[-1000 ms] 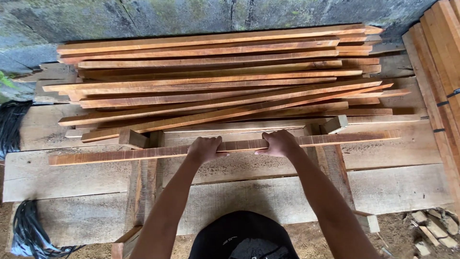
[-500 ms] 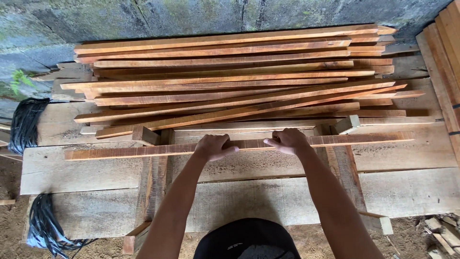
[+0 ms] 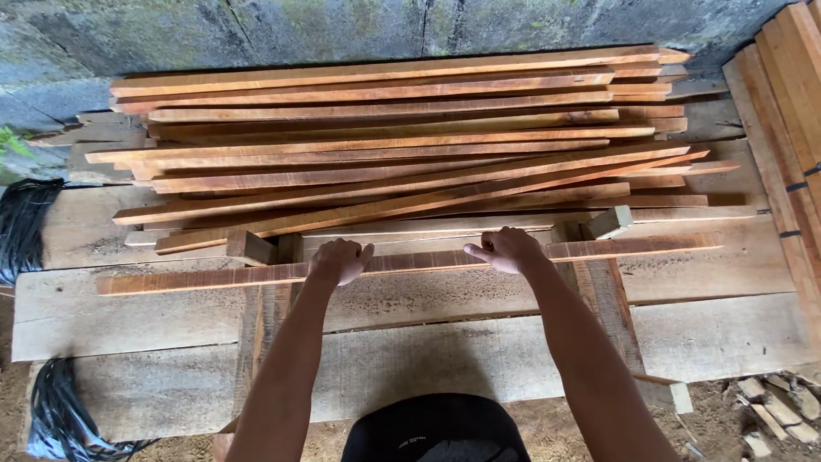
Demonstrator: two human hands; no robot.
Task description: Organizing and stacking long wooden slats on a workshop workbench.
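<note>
A long, thin wooden slat (image 3: pixel 410 262) is shown lying across a bench of pale, weathered planks (image 3: pixel 445 359), running from about 9 o'clock to 3 o'clock and tilted slightly upward toward the right end. The slat is gripped near its middle by both hands. The left hand (image 3: pixel 340 259) is closed over the slat, knuckles up, at roughly 11 o'clock from the dark cap (image 3: pixel 436 428) seen at the bottom edge. The right hand (image 3: pixel 506 249) is closed on the slat just beyond it, at about 1 o'clock, with the fingers curled and pointing toward the left hand. The slat rests on two darker crosspieces (image 3: pixel 599 291) fixed across the bench. Beyond the hands, at 12 o'clock, a loose stack of reddish slats (image 3: pixel 402 141) is piled against a mossy concrete wall (image 3: pixel 342 30). Further boards (image 3: pixel 791 128) are seen at 2 o'clock, and black sheeting (image 3: pixel 26 227) at 9 o'clock.
</note>
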